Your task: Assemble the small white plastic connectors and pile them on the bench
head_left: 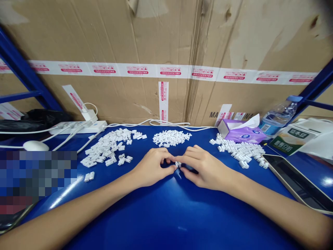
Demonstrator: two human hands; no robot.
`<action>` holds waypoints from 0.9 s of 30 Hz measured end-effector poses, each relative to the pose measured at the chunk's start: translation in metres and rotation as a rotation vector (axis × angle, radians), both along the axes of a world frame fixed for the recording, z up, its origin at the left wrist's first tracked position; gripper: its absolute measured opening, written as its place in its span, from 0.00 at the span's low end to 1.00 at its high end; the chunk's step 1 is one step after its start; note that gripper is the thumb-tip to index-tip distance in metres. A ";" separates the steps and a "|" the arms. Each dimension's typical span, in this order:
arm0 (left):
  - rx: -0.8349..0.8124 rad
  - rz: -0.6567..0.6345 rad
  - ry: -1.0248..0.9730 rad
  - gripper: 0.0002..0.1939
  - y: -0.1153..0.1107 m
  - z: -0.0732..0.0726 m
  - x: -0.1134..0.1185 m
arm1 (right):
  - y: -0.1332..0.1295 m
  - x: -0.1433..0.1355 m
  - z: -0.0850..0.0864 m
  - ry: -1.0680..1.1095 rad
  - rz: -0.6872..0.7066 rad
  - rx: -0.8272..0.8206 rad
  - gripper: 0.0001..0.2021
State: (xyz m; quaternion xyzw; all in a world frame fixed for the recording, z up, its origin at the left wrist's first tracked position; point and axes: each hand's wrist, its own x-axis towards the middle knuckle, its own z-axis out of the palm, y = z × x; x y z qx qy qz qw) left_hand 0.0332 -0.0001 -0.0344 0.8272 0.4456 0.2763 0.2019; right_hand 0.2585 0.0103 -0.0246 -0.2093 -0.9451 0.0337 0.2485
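Between the fingertips of both hands is a small white plastic piece, partly covered by them. My left hand pinches it from the left, thumb below and index finger above. From the right, my right hand closes on the same piece with thumb and fingers. A heap of small white parts lies just beyond the hands. Larger white pieces are spread to the left, and another pile of white pieces is at the right. Two pieces sit together nearer the left forearm.
A power strip with white cables stands at the back left. On the right are a purple tissue pack, a water bottle, a green-white carton and a phone. Cardboard rises behind the blue table.
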 end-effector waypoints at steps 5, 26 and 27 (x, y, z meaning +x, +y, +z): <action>-0.013 0.000 -0.010 0.06 0.000 -0.001 0.000 | 0.007 0.000 -0.006 0.185 -0.045 -0.274 0.08; 0.012 0.007 0.051 0.06 -0.003 0.003 0.002 | 0.013 0.001 -0.009 0.206 -0.078 -0.408 0.06; 0.014 0.008 0.054 0.06 -0.003 0.003 0.002 | 0.014 0.001 -0.010 0.208 -0.080 -0.415 0.05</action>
